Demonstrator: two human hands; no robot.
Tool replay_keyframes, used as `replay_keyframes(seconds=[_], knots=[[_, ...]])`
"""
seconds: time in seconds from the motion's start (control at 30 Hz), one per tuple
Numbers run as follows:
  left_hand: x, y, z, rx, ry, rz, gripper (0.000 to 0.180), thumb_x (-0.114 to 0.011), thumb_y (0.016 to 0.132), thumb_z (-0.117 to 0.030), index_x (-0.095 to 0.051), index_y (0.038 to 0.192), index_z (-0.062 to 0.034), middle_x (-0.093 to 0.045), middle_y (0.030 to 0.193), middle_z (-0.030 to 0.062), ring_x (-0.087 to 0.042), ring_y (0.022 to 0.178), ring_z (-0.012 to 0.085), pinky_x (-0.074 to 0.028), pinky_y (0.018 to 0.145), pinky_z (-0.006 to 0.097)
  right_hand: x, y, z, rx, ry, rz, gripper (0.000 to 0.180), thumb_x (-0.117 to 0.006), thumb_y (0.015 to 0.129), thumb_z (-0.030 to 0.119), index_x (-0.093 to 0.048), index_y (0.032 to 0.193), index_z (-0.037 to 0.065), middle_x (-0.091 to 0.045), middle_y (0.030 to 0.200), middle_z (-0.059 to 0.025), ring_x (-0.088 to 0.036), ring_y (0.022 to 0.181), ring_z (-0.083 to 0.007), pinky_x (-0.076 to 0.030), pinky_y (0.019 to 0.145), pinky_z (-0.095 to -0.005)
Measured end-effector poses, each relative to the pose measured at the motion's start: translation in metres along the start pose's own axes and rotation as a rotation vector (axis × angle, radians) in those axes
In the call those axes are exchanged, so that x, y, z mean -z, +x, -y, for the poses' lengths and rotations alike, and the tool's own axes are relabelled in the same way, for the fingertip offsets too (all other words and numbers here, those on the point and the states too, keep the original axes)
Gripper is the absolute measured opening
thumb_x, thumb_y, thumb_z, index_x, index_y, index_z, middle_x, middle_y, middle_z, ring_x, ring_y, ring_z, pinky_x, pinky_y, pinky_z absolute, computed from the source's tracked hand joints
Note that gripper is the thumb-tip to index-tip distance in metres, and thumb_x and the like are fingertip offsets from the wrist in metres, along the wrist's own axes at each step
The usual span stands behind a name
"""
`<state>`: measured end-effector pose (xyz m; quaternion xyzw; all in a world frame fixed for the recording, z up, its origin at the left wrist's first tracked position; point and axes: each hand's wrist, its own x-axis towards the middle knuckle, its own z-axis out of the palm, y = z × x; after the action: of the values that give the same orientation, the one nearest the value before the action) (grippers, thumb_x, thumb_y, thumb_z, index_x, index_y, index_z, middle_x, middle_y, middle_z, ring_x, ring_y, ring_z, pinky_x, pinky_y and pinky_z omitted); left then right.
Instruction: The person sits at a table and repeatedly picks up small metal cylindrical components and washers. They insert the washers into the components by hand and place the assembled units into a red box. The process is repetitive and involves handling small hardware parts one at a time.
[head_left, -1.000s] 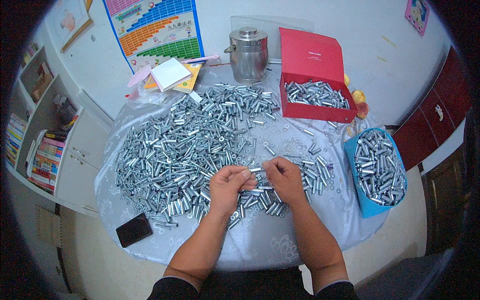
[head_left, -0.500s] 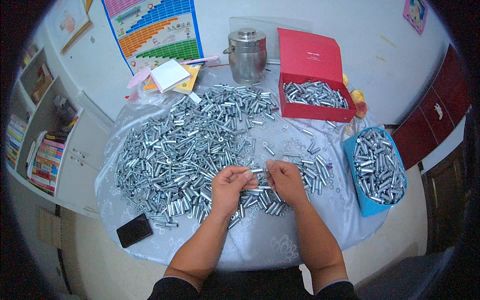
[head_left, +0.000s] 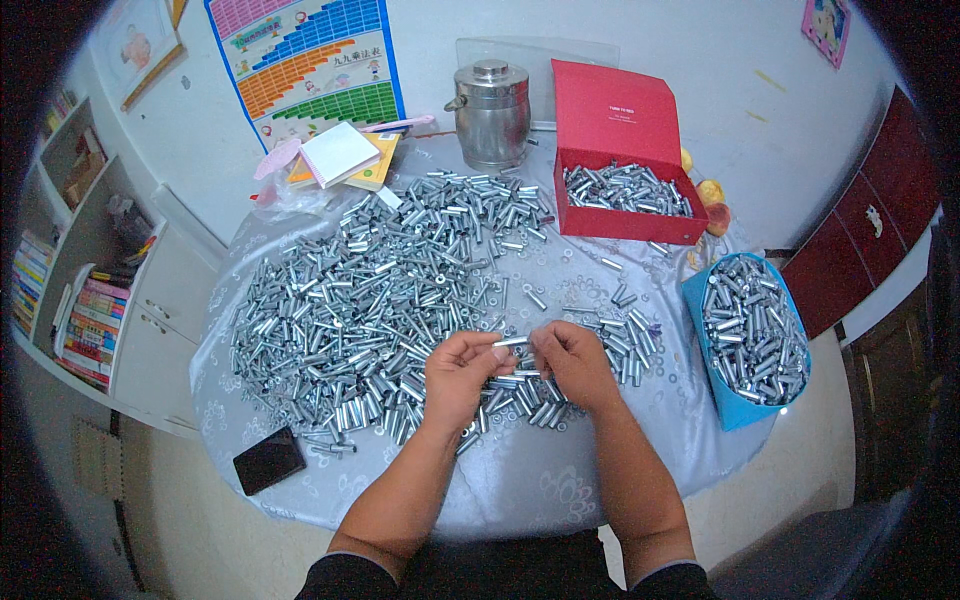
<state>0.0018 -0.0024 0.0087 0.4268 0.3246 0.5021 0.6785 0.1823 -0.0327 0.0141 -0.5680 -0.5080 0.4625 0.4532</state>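
A short shiny metal sleeve (head_left: 514,341) spans the gap between my two hands above the near edge of the pile. My left hand (head_left: 460,378) pinches its left end between thumb and fingers. At the other end, my right hand (head_left: 573,364) has thumb and fingertips closed round it; any small part in that pinch is hidden. Beneath and to the left spreads a big heap of metal sleeves, thin bolts and washers (head_left: 350,300). More sleeves (head_left: 630,345) and scattered washers lie just right of my right hand.
A blue basket (head_left: 748,415) full of assembled-looking metal pieces stands at the right edge. Farther back, an open red box (head_left: 630,228) holds more. A steel pot (head_left: 492,115), notebooks (head_left: 342,155) and a black phone (head_left: 269,461) also rest on the cloth-covered table (head_left: 500,500).
Slightly more of the metal sleeve shows between my fingertips, and my right fingers have shifted a little. Both hands otherwise keep their place; the view has moved slightly.
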Motion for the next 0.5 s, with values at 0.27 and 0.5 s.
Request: replay_keyframes(seconds=[0.27, 0.5], knots=[[-0.008, -0.002, 0.002, -0.089, 0.022, -0.011, 0.022, -0.063, 0.085, 0.003, -0.062, 0.107, 0.0039, -0.069, 0.088, 0.0132, -0.068, 0.078, 0.019, -0.056, 0.071, 0.03, -0.004, -0.003, 0.005, 0.129, 0.23, -0.036, 0.011, -0.063, 0.089, 0.007, -0.06, 0.099, 0.002, -0.063, 0.083, -0.0025, -0.058, 0.072, -0.0088, -0.047, 0.065, -0.0236], [-0.013, -0.001, -0.017, 0.191, 0.051, -0.031, 0.019, -0.061, 0.089, -0.001, -0.062, 0.107, 0.0069, -0.069, 0.092, 0.0147, -0.068, 0.081, 0.0181, -0.058, 0.069, 0.027, 0.002, -0.009, 0.013, 0.194, 0.219, -0.088, 0.014, -0.067, 0.086, 0.005, -0.063, 0.099, 0.001, -0.065, 0.087, -0.0026, -0.058, 0.076, -0.0072, -0.048, 0.069, -0.0235]])
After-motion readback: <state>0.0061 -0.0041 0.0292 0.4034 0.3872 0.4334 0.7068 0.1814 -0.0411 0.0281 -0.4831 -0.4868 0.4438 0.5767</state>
